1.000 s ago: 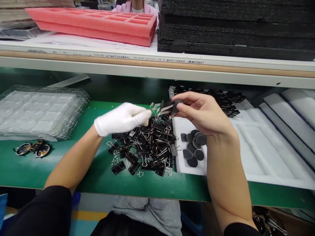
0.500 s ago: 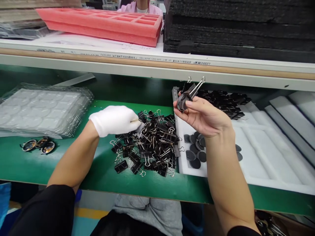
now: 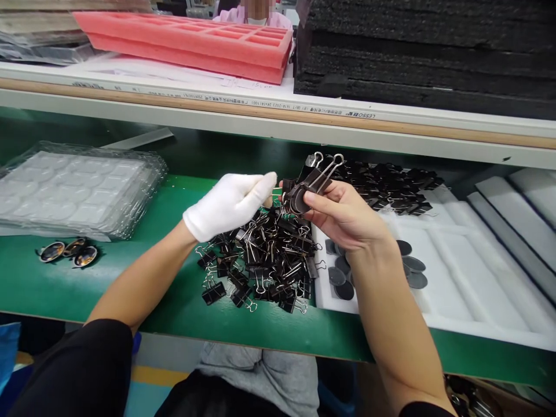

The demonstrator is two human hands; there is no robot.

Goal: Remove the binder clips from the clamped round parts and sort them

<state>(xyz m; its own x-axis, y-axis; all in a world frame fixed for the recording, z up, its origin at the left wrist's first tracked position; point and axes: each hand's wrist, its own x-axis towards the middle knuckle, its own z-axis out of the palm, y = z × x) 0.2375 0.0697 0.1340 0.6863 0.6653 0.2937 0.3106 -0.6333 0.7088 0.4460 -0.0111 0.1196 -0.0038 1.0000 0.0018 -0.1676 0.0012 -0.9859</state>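
Note:
My right hand (image 3: 347,217), bare, grips a dark round disc (image 3: 299,200) with binder clips (image 3: 324,174) clamped on it, their silver handles pointing up. Close to its left side, my white-gloved left hand (image 3: 234,202) pinches the wire handles of a black binder clip (image 3: 286,184). That clip is at the disc's edge; whether it bites on it is hidden. Below both hands lies a heap of loose black binder clips (image 3: 273,260) on the green tabletop. Several dark round discs (image 3: 341,278) lie on a white foam tray (image 3: 460,272), partly behind my right forearm.
More black clips (image 3: 399,182) are piled at the tray's back. Sunglasses (image 3: 69,252) and stacked clear plastic trays (image 3: 82,191) are on the left. A low shelf edge (image 3: 260,119) crosses above, carrying pink foam (image 3: 186,49) and black foam (image 3: 425,58). A person (image 3: 256,17) is beyond it.
My left hand has risen from the clip heap to the right, bringing a binder clip to the disc. My right hand has come left and slightly down with the clipped disc.

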